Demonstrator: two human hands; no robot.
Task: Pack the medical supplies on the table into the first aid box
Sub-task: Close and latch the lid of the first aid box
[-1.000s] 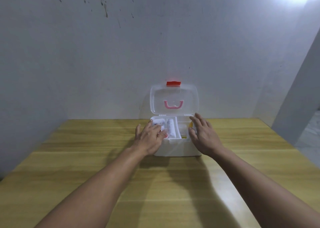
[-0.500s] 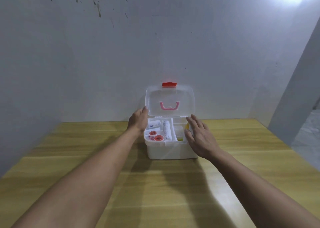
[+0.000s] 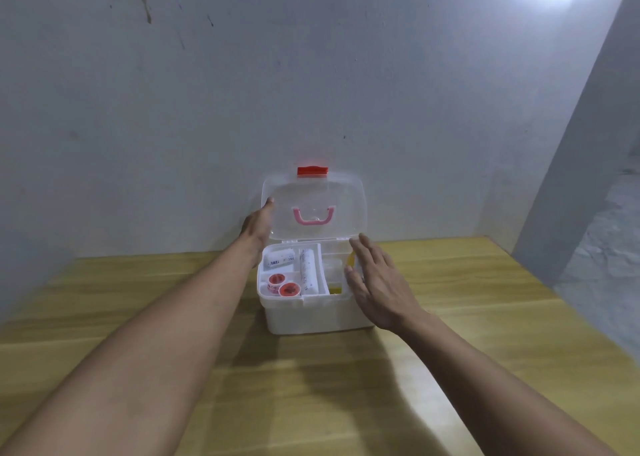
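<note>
Hands at the open first aid box (image 3: 313,312) near the counter's (image 3: 485,369) far edge.
The left hand (image 3: 257,225) touches the left edge of the raised clear lid (image 3: 343,199), fingers hidden behind it, so its grip cannot be told. The right hand (image 3: 377,282) hovers flat and open at the box's right side, holding nothing. Inside the tray lie two red-topped tape rolls (image 3: 283,285), a gauze roll (image 3: 308,271) and a white packet (image 3: 278,259).
</note>
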